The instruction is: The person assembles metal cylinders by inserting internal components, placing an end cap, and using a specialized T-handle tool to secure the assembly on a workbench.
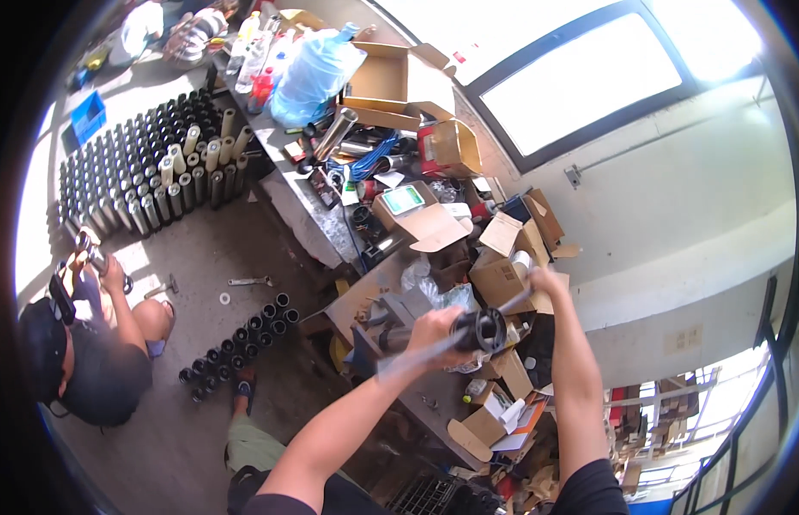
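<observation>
Grasped a black cylindrical part [479, 331] with the left hand [438, 331], above the tabletop [434, 410], in from the near edge. Clenched the right hand [547, 280] around a blurred rod-like tool [517, 300]. Seemed midway on this piece, with no finished step discernible. Saw black tubes [253, 336] grouped beyond the tabletop's left edge; could not tell completed from waiting.

Open air lies between the forearms [580, 386] above the bench [442, 419], so a hand could come up from the person's side. Farther up, the black cylinder [478, 330] in the left hand [435, 332] and the blurred rod [516, 301] reaching the right hand [545, 281] bar the way. Beyond them, plastic bags [460, 297] and cardboard boxes [496, 279] crowd the bench.
</observation>
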Demonstrator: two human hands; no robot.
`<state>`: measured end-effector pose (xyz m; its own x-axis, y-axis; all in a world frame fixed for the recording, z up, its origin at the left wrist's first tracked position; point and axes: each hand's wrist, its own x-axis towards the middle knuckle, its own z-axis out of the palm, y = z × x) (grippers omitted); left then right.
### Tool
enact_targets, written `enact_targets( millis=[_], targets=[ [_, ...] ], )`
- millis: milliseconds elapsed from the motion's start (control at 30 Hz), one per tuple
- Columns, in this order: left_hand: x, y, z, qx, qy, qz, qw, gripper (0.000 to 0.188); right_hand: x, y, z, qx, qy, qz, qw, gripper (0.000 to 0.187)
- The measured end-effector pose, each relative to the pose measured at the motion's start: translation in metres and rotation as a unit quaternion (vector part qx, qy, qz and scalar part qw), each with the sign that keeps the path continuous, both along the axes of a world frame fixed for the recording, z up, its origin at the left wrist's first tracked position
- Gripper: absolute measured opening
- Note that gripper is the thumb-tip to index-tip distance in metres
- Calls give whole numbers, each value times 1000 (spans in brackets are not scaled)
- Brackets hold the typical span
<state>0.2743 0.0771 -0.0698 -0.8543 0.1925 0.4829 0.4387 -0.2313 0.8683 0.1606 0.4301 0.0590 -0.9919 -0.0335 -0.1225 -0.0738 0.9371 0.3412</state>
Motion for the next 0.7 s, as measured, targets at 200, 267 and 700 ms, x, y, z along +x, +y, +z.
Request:
enact_targets(
  millis=[200,267,700],
  targets=[
    [-64,-23,1,-68,-82,121,987,52,285,-140,-74,-310,190,-177,915,27],
    [-66,0,15,-115,-96,116,982,53,351,-252,-43,-363,172,-81,912,47],
    [-14,1,5,-99,34,85,991,46,23,-441,47,-167,167,565,791,20]
  ],
)
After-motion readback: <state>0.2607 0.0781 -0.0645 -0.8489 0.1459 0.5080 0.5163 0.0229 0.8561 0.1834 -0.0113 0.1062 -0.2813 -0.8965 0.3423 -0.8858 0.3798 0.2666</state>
